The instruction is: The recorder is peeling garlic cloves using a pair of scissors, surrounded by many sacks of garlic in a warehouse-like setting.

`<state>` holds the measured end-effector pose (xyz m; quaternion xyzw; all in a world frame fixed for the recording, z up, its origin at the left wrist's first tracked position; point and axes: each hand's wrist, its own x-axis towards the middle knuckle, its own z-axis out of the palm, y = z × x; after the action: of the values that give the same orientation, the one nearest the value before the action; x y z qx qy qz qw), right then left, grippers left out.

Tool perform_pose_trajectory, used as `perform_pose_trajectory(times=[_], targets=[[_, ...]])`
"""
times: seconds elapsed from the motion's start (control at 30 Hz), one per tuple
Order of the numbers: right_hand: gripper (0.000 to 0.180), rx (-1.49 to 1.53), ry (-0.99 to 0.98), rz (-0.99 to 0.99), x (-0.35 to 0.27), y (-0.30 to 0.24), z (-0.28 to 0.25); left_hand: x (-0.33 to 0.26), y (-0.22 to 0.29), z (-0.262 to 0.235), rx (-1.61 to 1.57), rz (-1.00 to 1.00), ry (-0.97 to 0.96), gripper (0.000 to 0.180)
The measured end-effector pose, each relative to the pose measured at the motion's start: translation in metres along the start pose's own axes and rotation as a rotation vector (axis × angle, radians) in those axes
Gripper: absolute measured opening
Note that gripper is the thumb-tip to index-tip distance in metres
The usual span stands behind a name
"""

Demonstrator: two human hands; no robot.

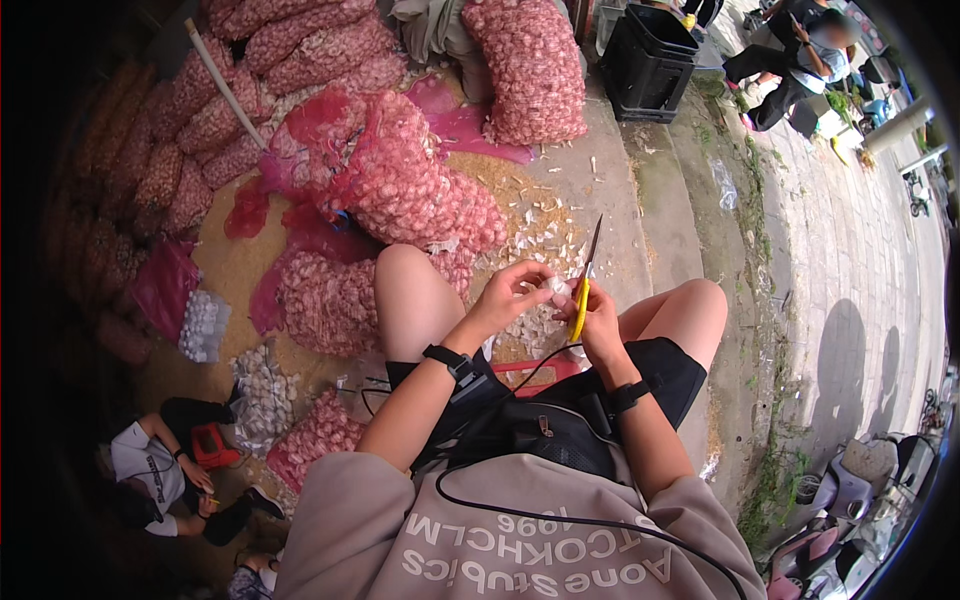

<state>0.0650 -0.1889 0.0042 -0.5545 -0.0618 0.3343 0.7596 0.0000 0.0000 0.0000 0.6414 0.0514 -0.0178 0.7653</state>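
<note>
My left hand (517, 292) is closed, its fingertips pinching a whitish garlic bulb (559, 287) above my lap. Close beside it, my right hand (598, 318) grips a pair of yellow-handled scissors (581, 308), whose dark blades point up and away from me. The right fingers come near the bulb, and I cannot tell whether they touch it. Below both hands, white garlic skins and trimmings (530, 328) litter the ground between my knees. A large pink net sack of garlic (400, 180) lies just ahead to the left.
More full garlic sacks (525, 70) are piled at the far left and ahead. A black crate (650, 65) stands on the far right. A person (155, 470) sits at the lower left near a red stool (213, 445). Parked scooters (850, 480) line the right. A cable runs across my lap.
</note>
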Motion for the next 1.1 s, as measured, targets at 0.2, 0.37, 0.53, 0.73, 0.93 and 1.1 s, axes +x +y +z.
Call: perform_pose_trajectory(times=[0.2, 0.37, 0.53, 0.73, 0.93, 1.1], targets=[[0.031, -0.072, 0.028, 0.042, -0.005, -0.004, -0.002, -0.005, 0.020, 0.003, 0.399, 0.228, 0.008, 0.032], [0.029, -0.089, 0.008, 0.058, -0.007, -0.005, 0.001, -0.003, 0.010, -0.004, 0.351, 0.303, 0.031, 0.017], [0.029, -0.105, 0.014, 0.054, -0.004, 0.000, -0.003, -0.003, 0.010, -0.003, 0.274, 0.244, 0.040, 0.011], [0.030, -0.155, 0.004, 0.054, -0.004, -0.004, 0.002, -0.002, 0.001, -0.005, 0.228, 0.196, 0.073, 0.017], [0.031, -0.135, -0.012, 0.024, -0.003, 0.001, -0.003, -0.004, 0.020, 0.000, 0.278, 0.106, 0.023, 0.019], [0.031, -0.114, -0.025, 0.035, -0.001, 0.003, -0.006, 0.001, 0.006, -0.006, 0.137, 0.102, 0.000, 0.023]])
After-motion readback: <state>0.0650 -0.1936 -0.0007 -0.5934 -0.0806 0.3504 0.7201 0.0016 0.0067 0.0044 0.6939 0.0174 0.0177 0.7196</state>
